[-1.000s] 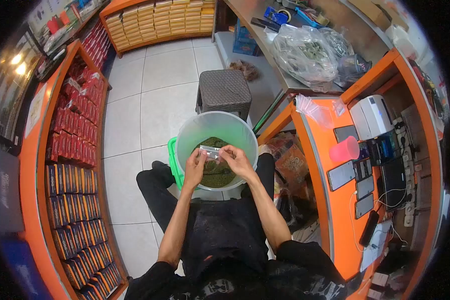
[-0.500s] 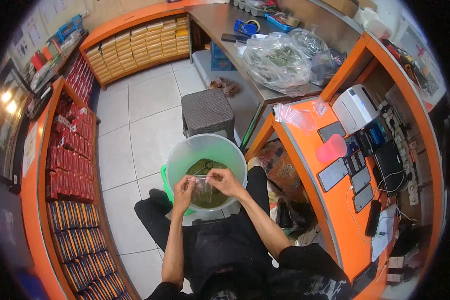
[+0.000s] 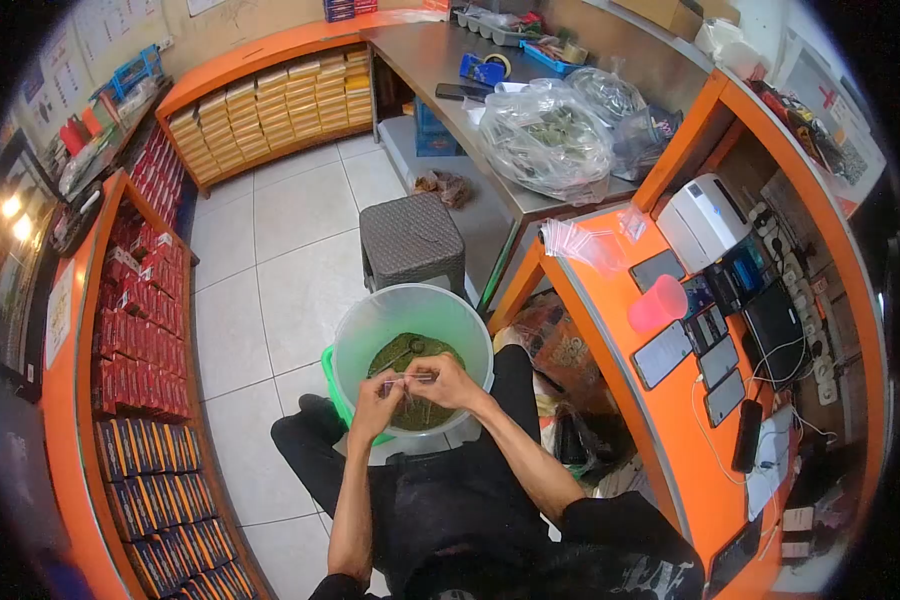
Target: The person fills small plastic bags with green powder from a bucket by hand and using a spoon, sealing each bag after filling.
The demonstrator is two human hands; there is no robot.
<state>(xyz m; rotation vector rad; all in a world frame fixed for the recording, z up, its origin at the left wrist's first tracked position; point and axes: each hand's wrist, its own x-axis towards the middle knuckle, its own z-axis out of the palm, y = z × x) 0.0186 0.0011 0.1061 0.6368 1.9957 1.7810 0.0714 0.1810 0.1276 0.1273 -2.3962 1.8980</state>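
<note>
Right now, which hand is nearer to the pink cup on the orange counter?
Right. The right hand is over the bucket, left of the pink cup; the left hand is farther left.

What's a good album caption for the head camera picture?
Left hand and right hand hold a clear little bag over green stuff in a big tub.

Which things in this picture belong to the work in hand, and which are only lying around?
Appear to belong: small clear bag, pinched by left hand and right hand; tub; green material inside it.

Apparently lying about: pink cup; woven stool; blue tape dispenser; phones.
</note>
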